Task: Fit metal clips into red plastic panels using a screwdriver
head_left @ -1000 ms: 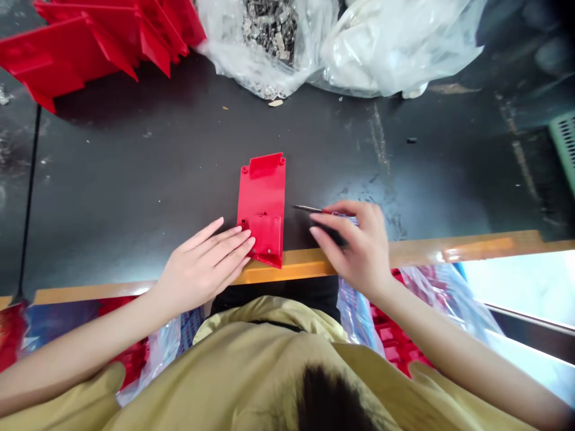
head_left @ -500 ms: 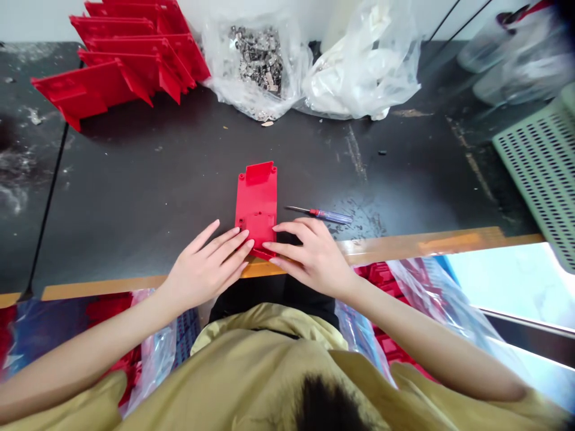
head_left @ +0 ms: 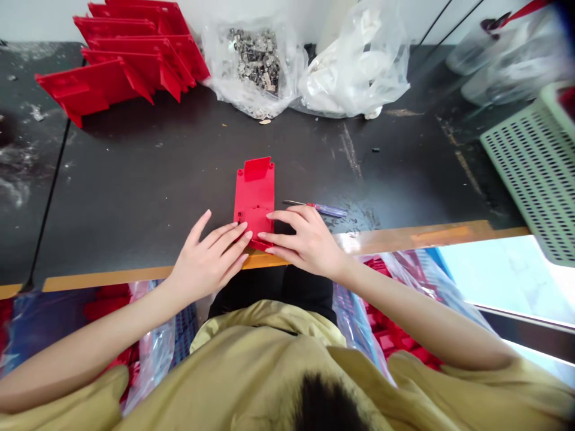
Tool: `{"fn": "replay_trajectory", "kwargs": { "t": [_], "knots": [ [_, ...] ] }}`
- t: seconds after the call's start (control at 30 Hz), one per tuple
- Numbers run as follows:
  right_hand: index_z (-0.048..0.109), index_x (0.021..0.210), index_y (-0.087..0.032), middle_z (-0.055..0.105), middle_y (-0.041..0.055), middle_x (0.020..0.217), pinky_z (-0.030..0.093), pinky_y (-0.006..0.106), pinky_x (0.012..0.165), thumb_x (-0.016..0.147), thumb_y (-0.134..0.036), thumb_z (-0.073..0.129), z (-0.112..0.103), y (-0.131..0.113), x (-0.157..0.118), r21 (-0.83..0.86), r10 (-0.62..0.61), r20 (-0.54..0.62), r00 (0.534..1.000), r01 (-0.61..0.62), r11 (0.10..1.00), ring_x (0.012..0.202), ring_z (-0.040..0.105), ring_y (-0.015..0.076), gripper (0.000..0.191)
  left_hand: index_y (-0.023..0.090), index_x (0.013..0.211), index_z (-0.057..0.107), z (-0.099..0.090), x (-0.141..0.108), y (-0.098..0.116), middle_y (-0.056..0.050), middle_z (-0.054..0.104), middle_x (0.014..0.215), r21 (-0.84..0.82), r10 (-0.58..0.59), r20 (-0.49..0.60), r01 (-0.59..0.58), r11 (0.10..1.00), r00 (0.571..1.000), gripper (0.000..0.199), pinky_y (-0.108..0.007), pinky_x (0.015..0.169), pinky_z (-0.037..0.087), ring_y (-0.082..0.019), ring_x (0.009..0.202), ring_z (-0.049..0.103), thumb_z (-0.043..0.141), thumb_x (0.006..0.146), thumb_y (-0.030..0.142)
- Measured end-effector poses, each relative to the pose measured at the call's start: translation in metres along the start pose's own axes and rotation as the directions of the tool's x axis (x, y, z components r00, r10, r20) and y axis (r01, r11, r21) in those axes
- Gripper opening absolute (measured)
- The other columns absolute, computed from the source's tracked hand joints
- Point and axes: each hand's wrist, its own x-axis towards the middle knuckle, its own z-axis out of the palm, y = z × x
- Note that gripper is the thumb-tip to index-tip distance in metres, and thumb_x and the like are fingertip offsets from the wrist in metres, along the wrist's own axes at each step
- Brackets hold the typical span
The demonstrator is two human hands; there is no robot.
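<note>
A red plastic panel (head_left: 254, 196) lies on the dark table close to its front edge, with a raised flap at the far end and small posts at its corners. My left hand (head_left: 212, 254) is open, its fingers stretched out and the tips resting on the panel's near left part. From the right, my right hand (head_left: 305, 240) reaches over the panel's edge with fingers apart, the tips touching its near right part. Just beyond that hand lies a screwdriver (head_left: 330, 210) with a clear bluish handle, partly covered by my fingers.
Several red panels (head_left: 121, 75) stand in a row at the back left. A plastic bag of small metal parts (head_left: 257, 60) and a bag of white pieces (head_left: 354, 72) sit by the wall. At right is a green basket (head_left: 525, 161). Bagged red parts (head_left: 386, 323) lie below the table edge.
The view has shifted slightly. My right fingers have moved a little on the panel, the index finger reaching further inward. My left hand stays nearly in place.
</note>
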Motion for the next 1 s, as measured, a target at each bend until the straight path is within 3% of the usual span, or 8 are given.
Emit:
{"fn": "replay_trajectory", "kwargs": {
  "t": [0.33,0.5,0.63,0.7,0.8,0.87,0.97,1.0],
  "knots": [
    [0.076,0.108,-0.025,0.064,0.0110,0.127,0.046,0.045,0.096,0.092,-0.039,0.060,0.002,-0.012,0.000,0.052,0.121,-0.035,0.992,-0.119,0.992,0.109,0.052,0.0263,0.027,0.012,0.129,0.057,0.004,-0.003,0.007,-0.014,0.070,0.124,0.015,-0.033,-0.075,0.034,0.999,0.997,0.039,-0.060,0.115,0.030,-0.028,0.111,0.068,0.058,0.092,0.024],
    [0.076,0.103,-0.026,0.068,0.0076,0.123,0.048,0.043,0.094,0.092,-0.040,0.059,0.012,-0.015,-0.003,0.120,0.180,-0.049,0.982,-0.174,0.978,0.105,0.055,0.0236,0.025,0.020,0.138,0.050,0.010,-0.006,0.004,-0.011,0.065,0.132,-0.145,-0.203,-0.079,0.190,0.971,0.976,0.046,-0.056,0.116,0.032,-0.026,0.116,0.065,0.055,0.093,0.027],
    [0.075,0.100,-0.026,0.069,0.0073,0.122,0.045,0.045,0.100,0.092,-0.037,0.060,0.014,-0.018,0.003,0.245,0.242,-0.118,0.963,-0.208,0.947,0.109,0.057,0.0233,0.020,0.018,0.138,0.048,0.013,-0.010,-0.002,-0.013,0.063,0.132,-0.210,-0.354,-0.161,0.319,0.924,0.921,0.040,-0.047,0.111,0.041,-0.024,0.121,0.060,0.041,0.099,0.027],
    [0.073,0.096,-0.023,0.069,0.0080,0.120,0.046,0.043,0.102,0.093,-0.034,0.060,0.004,-0.022,0.008,0.428,0.336,-0.214,0.917,-0.221,0.876,0.111,0.060,0.0212,0.018,0.017,0.131,0.052,0.013,-0.014,-0.006,-0.011,0.066,0.124,-0.246,-0.465,-0.205,0.415,0.876,0.861,0.036,-0.042,0.104,0.047,-0.022,0.117,0.061,0.031,0.102,0.026],
    [0.066,0.098,-0.022,0.068,0.0060,0.118,0.050,0.039,0.099,0.094,-0.036,0.054,-0.033,-0.031,0.007,0.726,0.543,-0.247,0.803,-0.218,0.652,0.112,0.063,0.0194,0.019,0.018,0.103,0.063,0.012,-0.022,-0.014,-0.004,0.071,0.097,-0.282,-0.616,-0.199,0.557,0.781,0.763,0.035,-0.036,0.091,0.051,-0.020,0.098,0.066,0.029,0.103,0.029],
    [0.061,0.101,-0.023,0.069,0.0037,0.109,0.053,0.040,0.094,0.095,-0.040,0.048,-0.069,-0.037,-0.006,0.797,0.654,-0.176,0.736,-0.284,0.534,0.105,0.067,0.0190,0.022,0.017,0.091,0.063,0.013,-0.027,-0.021,-0.002,0.068,0.082,-0.293,-0.614,-0.142,0.560,0.775,0.776,0.033,-0.034,0.077,0.053,-0.020,0.081,0.065,0.036,0.101,0.032],
    [0.054,0.084,-0.025,0.068,0.0031,0.085,0.055,0.043,0.087,0.088,-0.040,0.049,-0.129,-0.048,-0.049,0.791,0.795,-0.150,0.587,-0.412,0.453,0.093,0.068,0.0220,0.015,0.015,0.088,0.060,0.017,-0.030,-0.030,-0.003,0.063,0.079,-0.306,-0.606,-0.123,0.551,0.777,0.786,0.029,-0.035,0.069,0.048,-0.021,0.076,0.061,0.037,0.100,0.028],
    [0.048,0.076,-0.027,0.065,0.0029,0.076,0.056,0.045,0.081,0.083,-0.040,0.050,-0.146,-0.052,-0.070,0.778,0.815,-0.206,0.542,-0.414,0.472,0.081,0.068,0.0224,0.016,0.015,0.088,0.058,0.018,-0.029,-0.031,-0.004,0.060,0.079,-0.312,-0.587,-0.113,0.532,0.787,0.802,0.029,-0.035,0.068,0.047,-0.021,0.076,0.059,0.035,0.101,0.027]
  ]
}}
